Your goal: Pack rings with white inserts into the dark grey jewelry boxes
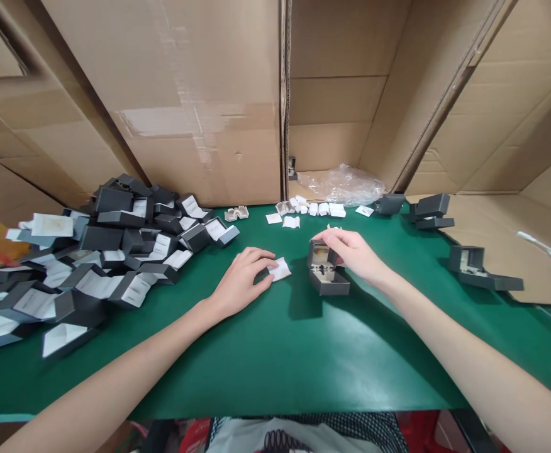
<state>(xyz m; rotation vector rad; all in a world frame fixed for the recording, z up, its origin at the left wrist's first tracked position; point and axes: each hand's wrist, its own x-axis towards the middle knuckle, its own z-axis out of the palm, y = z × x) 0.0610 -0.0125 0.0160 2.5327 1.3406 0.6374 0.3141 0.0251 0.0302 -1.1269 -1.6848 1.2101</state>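
My right hand [348, 251] grips the raised lid of a small dark grey jewellery box [334, 286], thumb and fingers closed over its top edge. The box stands open toward me, with a pale lining and a bare-looking inside. To the left, my left hand [244, 277] rests low over the green table. Its thumb and index fingertip meet the left edge of a small white insert pad [281, 269], which lies flat or nearly so. Part of that pad is hidden by the fingers.
A large heap of open dark boxes [115, 251] with white linings covers the left side. Several small white inserts [322, 209] lie at the back. More boxes [468, 267] sit at the right, by a cardboard sheet [516, 220]. Cardboard walls [200, 94] enclose the green table [238, 371]; clear plastic [346, 184] lies behind.
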